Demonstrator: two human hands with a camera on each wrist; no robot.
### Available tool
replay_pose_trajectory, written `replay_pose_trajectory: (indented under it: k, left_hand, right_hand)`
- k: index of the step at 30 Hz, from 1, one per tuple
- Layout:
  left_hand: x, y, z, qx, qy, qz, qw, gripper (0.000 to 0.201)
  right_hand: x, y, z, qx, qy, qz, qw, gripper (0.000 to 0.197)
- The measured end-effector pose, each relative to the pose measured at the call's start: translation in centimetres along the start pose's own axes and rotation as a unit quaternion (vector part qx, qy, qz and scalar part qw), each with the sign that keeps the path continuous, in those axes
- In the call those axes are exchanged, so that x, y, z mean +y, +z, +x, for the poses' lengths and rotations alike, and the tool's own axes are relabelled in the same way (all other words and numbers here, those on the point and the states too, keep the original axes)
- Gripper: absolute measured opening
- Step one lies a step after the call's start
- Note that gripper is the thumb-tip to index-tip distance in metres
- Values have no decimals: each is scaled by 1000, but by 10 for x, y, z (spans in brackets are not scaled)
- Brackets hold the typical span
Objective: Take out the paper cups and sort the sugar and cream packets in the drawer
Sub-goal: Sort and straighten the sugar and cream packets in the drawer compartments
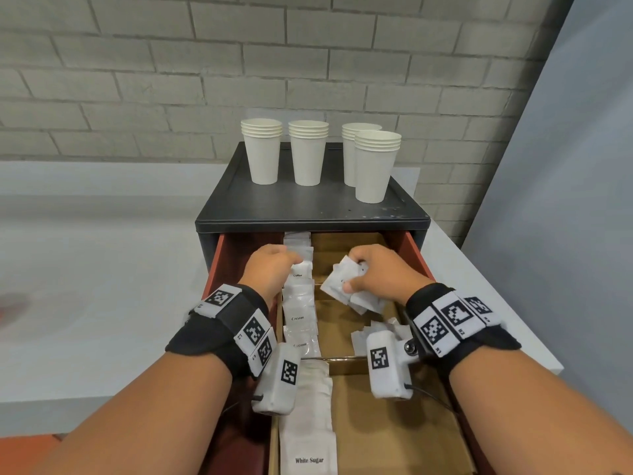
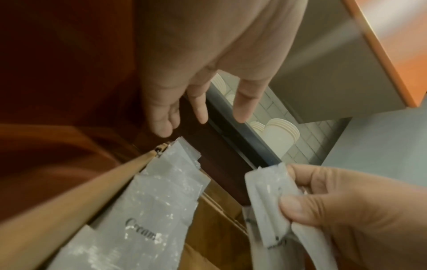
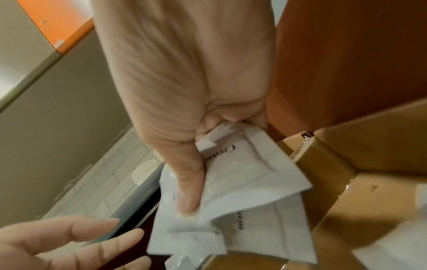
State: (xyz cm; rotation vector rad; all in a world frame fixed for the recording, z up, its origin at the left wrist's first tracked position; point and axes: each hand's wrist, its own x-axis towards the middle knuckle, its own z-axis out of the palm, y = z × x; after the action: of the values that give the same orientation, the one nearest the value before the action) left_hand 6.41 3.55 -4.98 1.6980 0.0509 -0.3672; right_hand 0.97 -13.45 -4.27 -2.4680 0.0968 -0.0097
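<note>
My right hand (image 1: 373, 272) is over the open drawer (image 1: 416, 248), thumb pressed down on a fanned bunch of white packets (image 1: 346, 286) with the other fingers curled round behind them. "Cream" reads on one of that bunch in the right wrist view. My left hand (image 1: 270, 269) reaches over the row of packets (image 1: 299, 303) in the drawer's left lane, fingers straight and loosely apart, gripping nothing (the left wrist view shows the fingertips clear of the packets). The row's labels read "Coffee" near my fingers, then "Cream" twice. Closer to me, past a divider, a white sachet (image 1: 308, 450) says "White Sugar". A few loose packets (image 1: 373, 332) lie in the right-hand cardboard compartment under my right wrist. The paper cups (image 1: 308, 156) stand in four stacks on the black cabinet top (image 1: 274, 200), out of the drawer.
</note>
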Motion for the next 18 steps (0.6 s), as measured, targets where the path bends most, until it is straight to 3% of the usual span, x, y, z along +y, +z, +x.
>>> replay_pose_trajectory:
  k: [4, 8, 12, 18]
  left_hand:
    - [3, 3, -5, -39, 26, -35, 998, 31]
    - [8, 8, -20, -175, -39, -104, 978, 26]
    - [7, 8, -23, -290, -91, -93, 948, 39]
    - [9, 3, -21, -256, -94, -169, 947, 23]
  right_hand:
    - [-5, -3, -1, 33, -10, 120, 992, 20]
    - [-18, -1, -2, 19, -39, 247, 968, 21]
    - [-26, 8, -1, -38, -74, 235, 968, 22]
    - [-27, 18, 6, 82, -72, 150, 983, 51]
